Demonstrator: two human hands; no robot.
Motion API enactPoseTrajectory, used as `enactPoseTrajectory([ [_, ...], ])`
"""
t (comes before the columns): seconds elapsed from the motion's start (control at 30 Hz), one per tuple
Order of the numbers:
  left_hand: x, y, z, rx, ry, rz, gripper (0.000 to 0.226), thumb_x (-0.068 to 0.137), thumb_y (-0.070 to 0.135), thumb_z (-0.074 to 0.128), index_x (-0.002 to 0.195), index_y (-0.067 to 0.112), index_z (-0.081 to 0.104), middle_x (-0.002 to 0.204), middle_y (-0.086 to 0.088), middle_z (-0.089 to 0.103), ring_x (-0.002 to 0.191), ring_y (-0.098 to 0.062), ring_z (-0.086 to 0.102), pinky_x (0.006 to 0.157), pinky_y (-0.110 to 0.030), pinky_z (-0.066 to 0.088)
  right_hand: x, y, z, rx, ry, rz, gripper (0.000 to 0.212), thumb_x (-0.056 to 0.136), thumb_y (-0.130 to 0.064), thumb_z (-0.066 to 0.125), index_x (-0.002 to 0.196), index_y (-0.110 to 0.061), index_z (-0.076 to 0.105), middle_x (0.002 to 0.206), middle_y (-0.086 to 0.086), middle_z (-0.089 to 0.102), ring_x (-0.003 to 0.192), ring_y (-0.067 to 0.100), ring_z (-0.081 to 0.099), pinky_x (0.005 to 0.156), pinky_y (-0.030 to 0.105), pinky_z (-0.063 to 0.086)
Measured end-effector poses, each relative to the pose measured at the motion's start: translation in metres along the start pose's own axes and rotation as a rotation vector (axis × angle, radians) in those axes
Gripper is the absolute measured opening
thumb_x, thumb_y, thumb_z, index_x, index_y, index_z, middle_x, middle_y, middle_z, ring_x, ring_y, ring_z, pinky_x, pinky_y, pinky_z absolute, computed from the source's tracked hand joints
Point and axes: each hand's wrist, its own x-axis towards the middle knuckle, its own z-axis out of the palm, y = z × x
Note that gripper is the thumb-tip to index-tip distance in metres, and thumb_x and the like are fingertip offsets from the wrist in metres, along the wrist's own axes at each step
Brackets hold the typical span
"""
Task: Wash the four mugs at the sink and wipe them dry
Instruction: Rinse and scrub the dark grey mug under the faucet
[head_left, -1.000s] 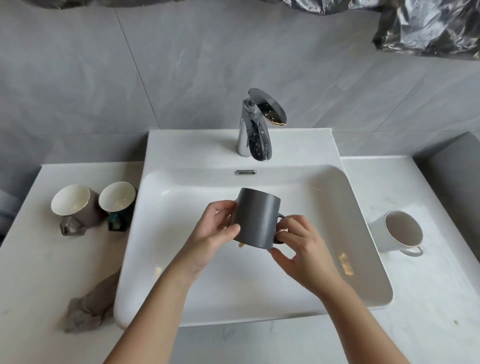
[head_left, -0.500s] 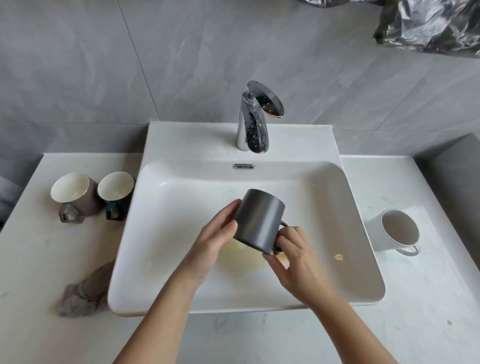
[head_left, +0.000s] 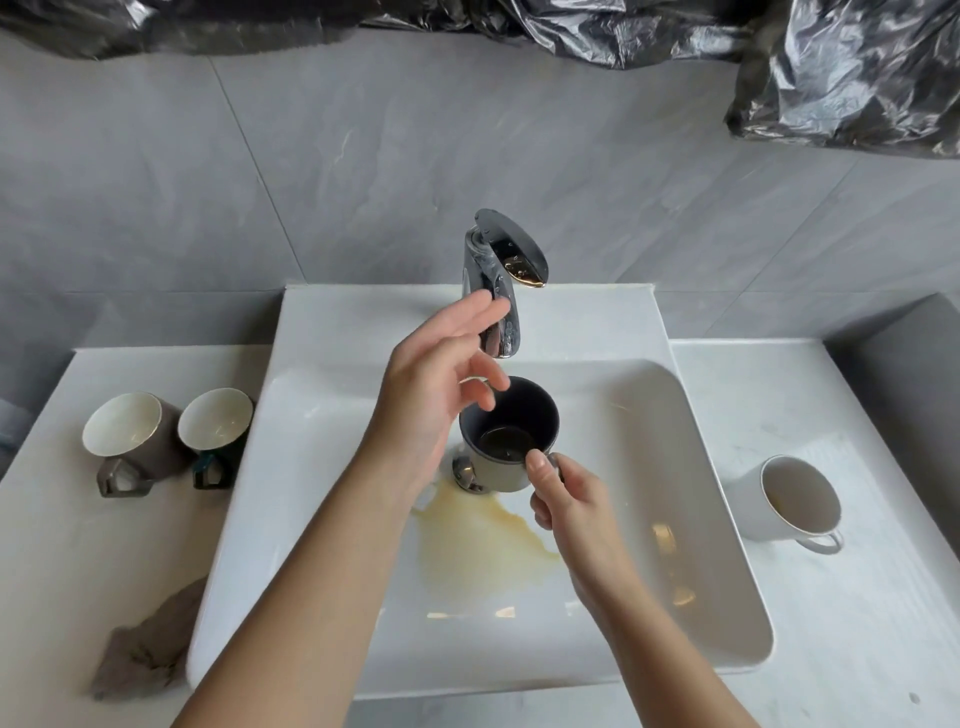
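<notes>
left hand: fingers straight, empty, at the tap
right hand: pinches grey mug by its handle, alone
risk: water jet twists mug loose; it chips on the basin

Faucet polished chrome, sink glossy white ceramic, grey mug matt, countertop marbled, cloth rough, fuzzy.

My arms are bare, the left forearm and the right forearm alike, uncovered skin from the bottom edge up to the fingertips. My left hand is slim, with long fingers. My right hand shows one thumbnail – short and plain. Both wrists are narrow and bare.
</notes>
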Motion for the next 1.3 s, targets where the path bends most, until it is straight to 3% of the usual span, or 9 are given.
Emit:
enactPoseTrajectory([
  [0.23,0.022,0.012,0.004,-0.152,-0.192,-0.113,0.055,0.083,-0.005,0.033,0.135,0.001,0.049,0.132,-0.014,0.06,0.047,-0.012,0.04,0.048,-0.02,0.037,0.009,-0.012,-0.001,0.038,-0.025,-0.006,0.038,0.087,-0.044,0.051,0.068,-0.017,0.032,0.06,-0.009,0.025,0.057,0.012,0.025,0.051,0.018,0.024],
  [0.47,0.032,0.017,0.003,-0.205,-0.173,-0.103,0.058,0.077,-0.003,0.035,0.132,0.001,0.051,0.13,-0.015,0.062,0.038,-0.008,0.035,0.044,-0.018,0.028,0.014,-0.012,0.003,0.012,-0.036,-0.01,0.039,0.088,-0.044,0.051,0.065,-0.019,0.032,0.058,-0.013,0.027,0.057,0.012,0.026,0.052,0.017,0.025],
  [0.63,0.032,0.017,0.004,-0.256,-0.182,-0.098,0.062,0.067,0.0,0.04,0.127,0.004,0.055,0.129,-0.015,0.062,0.036,-0.007,0.033,0.042,-0.017,0.029,0.013,-0.009,0.005,0.002,-0.034,-0.006,0.04,0.087,-0.045,0.052,0.067,-0.017,0.032,0.058,-0.013,0.027,0.055,0.01,0.026,0.051,0.017,0.025],
  [0.77,0.028,0.013,0.006,-0.267,-0.184,-0.097,0.066,0.07,0.0,0.039,0.135,0.002,0.048,0.134,-0.014,0.059,0.038,-0.006,0.034,0.043,-0.017,0.03,0.013,-0.009,0.006,0.001,-0.032,-0.005,0.04,0.087,-0.045,0.053,0.067,-0.017,0.032,0.057,-0.013,0.027,0.055,0.011,0.026,0.051,0.017,0.025],
  [1.0,0.027,0.013,0.008,-0.33,-0.172,-0.088,0.06,0.072,-0.001,0.04,0.129,0.006,0.054,0.133,-0.012,0.06,0.039,-0.007,0.037,0.045,-0.015,0.034,0.013,-0.005,0.005,-0.008,-0.027,-0.004,0.041,0.087,-0.045,0.053,0.065,-0.019,0.03,0.058,-0.012,0.026,0.056,0.011,0.025,0.051,0.018,0.023],
  [1.1,0.015,0.005,-0.004,-0.014,-0.079,0.03,0.048,0.082,-0.008,0.035,0.113,0.015,0.064,0.12,-0.001,0.069,0.046,-0.012,0.046,0.052,-0.019,0.04,0.013,-0.002,0.003,-0.019,-0.032,0.0,0.041,0.087,-0.045,0.053,0.066,-0.019,0.03,0.06,-0.012,0.025,0.056,0.011,0.025,0.051,0.018,0.024],
  [1.2,-0.006,-0.018,-0.042,0.71,0.139,0.408,0.033,0.076,-0.002,0.042,0.083,0.018,0.067,0.084,0.01,0.071,0.056,-0.014,0.052,0.058,-0.025,0.045,0.015,0.003,-0.001,-0.058,-0.022,-0.003,0.043,0.088,-0.047,0.053,0.066,-0.02,0.029,0.062,-0.01,0.024,0.06,0.014,0.023,0.054,0.026,0.02],
  [1.23,-0.014,-0.028,-0.055,0.906,0.091,0.528,0.031,0.075,-0.001,0.043,0.082,0.018,0.068,0.084,0.011,0.069,0.066,-0.014,0.056,0.065,-0.029,0.048,0.016,0.004,-0.002,-0.08,-0.019,-0.004,0.043,0.087,-0.048,0.053,0.066,-0.02,0.029,0.062,-0.009,0.024,0.06,0.015,0.023,0.055,0.027,0.02],
  [1.3,-0.025,-0.049,-0.073,1.235,-0.198,0.652,0.035,0.075,0.003,0.046,0.095,0.015,0.072,0.102,0.008,0.07,0.098,-0.015,0.061,0.087,-0.03,0.046,0.018,0.005,-0.003,-0.123,-0.015,-0.017,0.044,0.088,-0.048,0.054,0.066,-0.018,0.03,0.061,-0.008,0.024,0.059,0.014,0.023,0.053,0.026,0.02],
])
